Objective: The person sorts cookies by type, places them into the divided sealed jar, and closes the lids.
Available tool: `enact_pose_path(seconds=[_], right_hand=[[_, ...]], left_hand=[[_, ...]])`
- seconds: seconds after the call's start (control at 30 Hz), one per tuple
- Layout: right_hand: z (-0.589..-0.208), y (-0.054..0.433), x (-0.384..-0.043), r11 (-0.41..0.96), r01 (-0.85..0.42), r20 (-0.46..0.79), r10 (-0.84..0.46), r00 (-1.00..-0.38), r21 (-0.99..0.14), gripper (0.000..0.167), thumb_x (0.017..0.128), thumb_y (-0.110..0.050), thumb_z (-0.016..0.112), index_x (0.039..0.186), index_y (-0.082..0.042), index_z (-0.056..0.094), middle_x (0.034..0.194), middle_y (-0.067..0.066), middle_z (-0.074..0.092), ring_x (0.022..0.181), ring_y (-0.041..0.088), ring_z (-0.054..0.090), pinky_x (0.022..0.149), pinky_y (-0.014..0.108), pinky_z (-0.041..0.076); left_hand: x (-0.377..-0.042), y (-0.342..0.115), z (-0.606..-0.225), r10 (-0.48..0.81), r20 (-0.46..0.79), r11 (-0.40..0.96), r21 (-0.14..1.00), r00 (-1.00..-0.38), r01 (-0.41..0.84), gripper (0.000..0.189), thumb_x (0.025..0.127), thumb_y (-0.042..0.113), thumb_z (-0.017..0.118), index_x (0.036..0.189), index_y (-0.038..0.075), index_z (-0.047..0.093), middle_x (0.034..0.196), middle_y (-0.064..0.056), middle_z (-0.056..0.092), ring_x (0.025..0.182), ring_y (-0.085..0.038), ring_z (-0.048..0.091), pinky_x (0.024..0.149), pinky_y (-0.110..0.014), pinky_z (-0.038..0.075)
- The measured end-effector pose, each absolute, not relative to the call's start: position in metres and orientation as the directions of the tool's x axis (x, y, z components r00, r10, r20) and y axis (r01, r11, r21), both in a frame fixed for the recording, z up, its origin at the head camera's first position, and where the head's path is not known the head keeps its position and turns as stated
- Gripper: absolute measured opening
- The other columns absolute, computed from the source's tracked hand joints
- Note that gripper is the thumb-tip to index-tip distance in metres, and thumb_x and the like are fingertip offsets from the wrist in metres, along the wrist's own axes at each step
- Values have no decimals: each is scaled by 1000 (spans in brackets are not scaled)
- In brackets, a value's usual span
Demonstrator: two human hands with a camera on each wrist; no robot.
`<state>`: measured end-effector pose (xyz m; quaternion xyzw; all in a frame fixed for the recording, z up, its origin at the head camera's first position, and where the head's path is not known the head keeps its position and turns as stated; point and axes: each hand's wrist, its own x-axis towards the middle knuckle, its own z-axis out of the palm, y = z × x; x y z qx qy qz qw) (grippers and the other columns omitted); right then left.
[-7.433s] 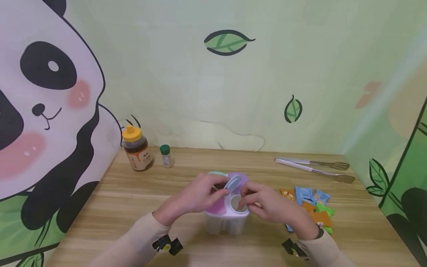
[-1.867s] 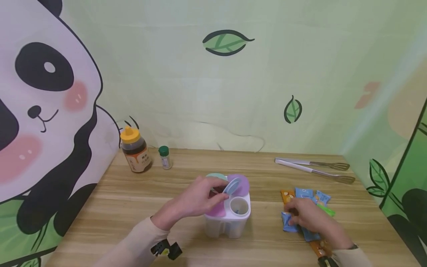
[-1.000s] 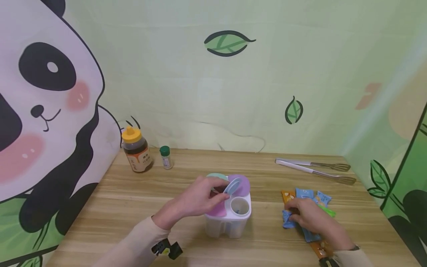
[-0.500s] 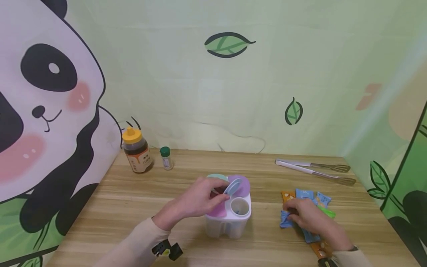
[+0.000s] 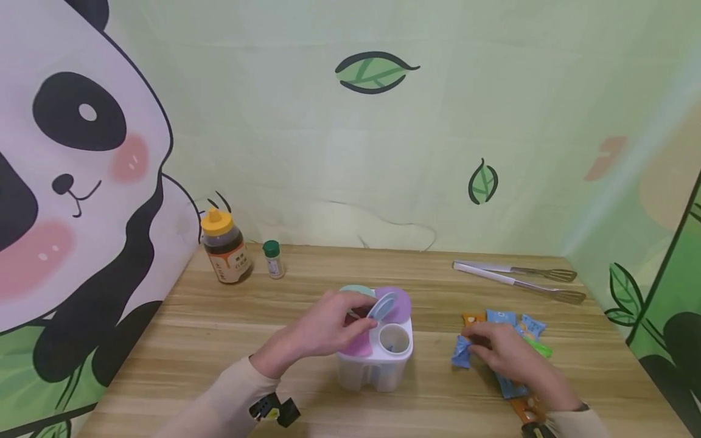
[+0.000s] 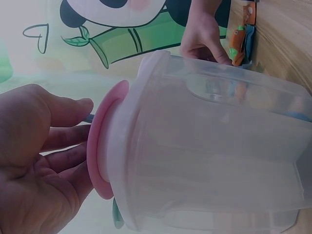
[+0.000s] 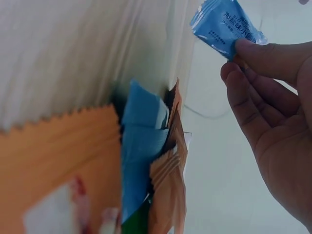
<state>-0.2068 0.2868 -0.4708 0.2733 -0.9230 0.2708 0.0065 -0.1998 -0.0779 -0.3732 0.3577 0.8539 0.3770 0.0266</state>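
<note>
- Right hand's pinching a blue packet beside the other packets. Pick-up step, I reckon
- Left hand pinches the tilted blue lid by the tub's open hole
- Next move probably just needs that pinch kept snug
- 7 seconds back, right hand was at the tub

Container ahead of me on the table.
Packets right of it, utensils behind those; bottle left of shaker, back left.

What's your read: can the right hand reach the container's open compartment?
Probably yes: the left hand holds the blue lid tilted off the open compartment, and nothing visible stands between there and the right hand.
</note>
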Motion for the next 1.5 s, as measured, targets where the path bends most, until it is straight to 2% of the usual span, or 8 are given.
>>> enact_pose_path(seconds=[0.27,0.47,0.87,1.23,1.5], right_hand=[[-463,284,-206,648,-557,238,-516,-823,-520,21,86,-7,72,106,-8,72,88,-4,70,79,0,62,65,22,56],[-457,281,-204,650,-595,296,-519,-802,-473,26,82,0,73,106,-9,73,91,-5,72,80,0,63,65,22,56],[-443,274,-200,610,-615,324,-527,-786,-499,27,83,1,72,108,-8,73,94,-4,73,81,-1,63,64,25,57],[-433,266,-199,582,-642,378,-520,-766,-499,27,84,-4,74,110,-13,71,91,-10,71,78,-2,62,63,21,55],[-425,258,-200,496,-703,461,-532,-710,-510,30,81,0,76,104,-18,69,87,-8,70,73,2,62,60,21,53]], left_hand=[[-199,-78,-373,631,218,465,662,-745,587,24,94,13,65,116,6,67,103,-4,72,93,-12,69,79,-16,55],[-200,-78,-374,635,234,461,649,-736,605,24,94,13,65,116,5,67,103,-4,72,93,-12,69,79,-16,55],[-200,-79,-374,632,221,468,655,-743,593,23,94,13,65,116,7,67,103,-4,72,93,-12,69,79,-16,55],[-201,-78,-374,633,224,469,650,-741,597,23,93,14,65,115,7,68,103,-4,72,92,-11,69,79,-16,55],[-201,-79,-373,631,221,478,644,-744,597,22,94,15,65,115,7,68,102,-3,72,91,-10,68,79,-16,55]])
